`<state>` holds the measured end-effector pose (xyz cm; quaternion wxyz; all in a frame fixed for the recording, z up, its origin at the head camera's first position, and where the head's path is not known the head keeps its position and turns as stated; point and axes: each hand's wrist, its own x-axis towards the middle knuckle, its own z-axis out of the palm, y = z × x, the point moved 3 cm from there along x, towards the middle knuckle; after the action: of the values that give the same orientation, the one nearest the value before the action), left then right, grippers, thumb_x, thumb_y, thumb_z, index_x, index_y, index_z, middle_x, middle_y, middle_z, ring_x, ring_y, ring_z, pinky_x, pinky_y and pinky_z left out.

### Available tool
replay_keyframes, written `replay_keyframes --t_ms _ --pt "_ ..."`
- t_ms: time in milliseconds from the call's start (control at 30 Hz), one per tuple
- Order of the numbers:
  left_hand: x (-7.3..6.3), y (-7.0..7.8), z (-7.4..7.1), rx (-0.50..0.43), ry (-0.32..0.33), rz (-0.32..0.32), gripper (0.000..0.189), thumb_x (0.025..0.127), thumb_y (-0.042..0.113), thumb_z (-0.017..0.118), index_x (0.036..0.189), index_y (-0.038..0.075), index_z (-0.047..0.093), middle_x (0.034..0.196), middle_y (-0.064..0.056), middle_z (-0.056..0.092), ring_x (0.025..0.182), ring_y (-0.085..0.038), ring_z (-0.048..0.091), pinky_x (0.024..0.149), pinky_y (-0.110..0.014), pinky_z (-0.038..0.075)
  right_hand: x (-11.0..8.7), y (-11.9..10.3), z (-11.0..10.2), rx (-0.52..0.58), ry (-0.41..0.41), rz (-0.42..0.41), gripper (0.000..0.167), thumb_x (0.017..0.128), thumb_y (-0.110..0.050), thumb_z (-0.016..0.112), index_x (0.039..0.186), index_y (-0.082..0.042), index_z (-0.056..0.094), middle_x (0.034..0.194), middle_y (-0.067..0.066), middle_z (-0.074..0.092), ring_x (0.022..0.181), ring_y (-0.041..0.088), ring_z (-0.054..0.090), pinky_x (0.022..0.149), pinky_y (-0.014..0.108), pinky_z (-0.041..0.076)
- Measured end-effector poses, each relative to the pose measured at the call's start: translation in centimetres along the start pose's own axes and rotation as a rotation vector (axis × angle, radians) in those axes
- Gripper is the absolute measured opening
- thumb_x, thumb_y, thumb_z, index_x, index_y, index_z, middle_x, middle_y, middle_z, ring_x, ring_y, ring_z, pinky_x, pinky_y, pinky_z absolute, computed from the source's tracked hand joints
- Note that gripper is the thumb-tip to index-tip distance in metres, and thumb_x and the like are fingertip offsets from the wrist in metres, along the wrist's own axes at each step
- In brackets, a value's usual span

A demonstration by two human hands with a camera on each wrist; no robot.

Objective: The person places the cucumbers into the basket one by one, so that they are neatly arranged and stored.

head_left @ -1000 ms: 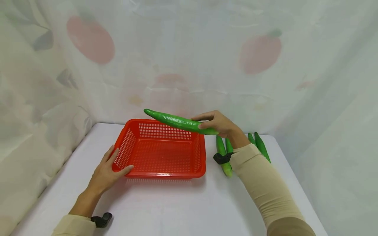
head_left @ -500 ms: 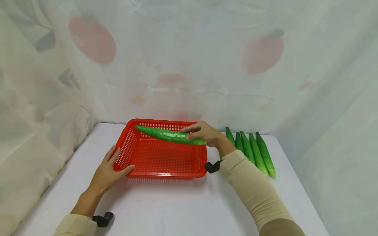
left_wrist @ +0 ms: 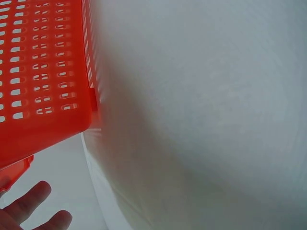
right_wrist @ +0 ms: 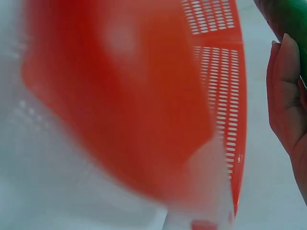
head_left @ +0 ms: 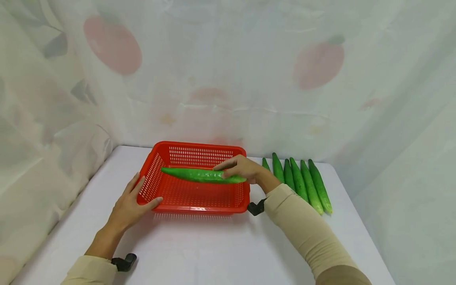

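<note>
Held cucumber point(head_left: 196, 175): held lengthwise across the red basket point(head_left: 194, 209); whether the basket is touched by it cannot be told.
Right hand point(head_left: 244, 167): the cucumber is pinched near its paler end.
Left hand point(head_left: 126, 209): spread at the basket's left side.
Other cucumbers point(head_left: 299, 180): lined up on the table point(head_left: 199, 245), right of the basket.

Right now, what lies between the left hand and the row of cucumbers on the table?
In the head view, the red basket lies between the left hand and the cucumber row, with the right hand holding a cucumber across it.
</note>
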<state>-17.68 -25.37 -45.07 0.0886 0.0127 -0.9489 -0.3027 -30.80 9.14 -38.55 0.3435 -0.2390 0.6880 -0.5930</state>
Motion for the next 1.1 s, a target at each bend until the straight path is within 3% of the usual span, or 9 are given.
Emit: replay_keyframes --t_ms 467,1100 --pt "0.1 -0.2 0.1 -0.003 -0.015 0.001 0.104 0.081 0.061 0.068 0.155 0.009 0.016 0.160 -0.010 0.009 0.128 -0.053 0.032 0.089 -0.074 0.031 0.3 1.9 1.4 -0.066 -0.032 0.062 0.028 0.085 -0.003 0.071 0.112 -0.006 0.073 0.114 0.009 0.066 0.096 0.024 0.058 0.077 0.035 0.054" --pt "0.0 -0.1 0.1 0.005 -0.009 0.009 0.103 0.081 0.060 0.068 0.155 0.008 0.017 0.160 -0.008 0.009 0.129 -0.054 0.030 0.090 -0.074 0.029 1.7 4.3 3.8 -0.234 -0.111 0.097 0.027 0.085 -0.007 0.072 0.111 -0.012 0.075 0.108 0.002 0.069 0.100 0.022 0.056 0.081 0.034 0.052"
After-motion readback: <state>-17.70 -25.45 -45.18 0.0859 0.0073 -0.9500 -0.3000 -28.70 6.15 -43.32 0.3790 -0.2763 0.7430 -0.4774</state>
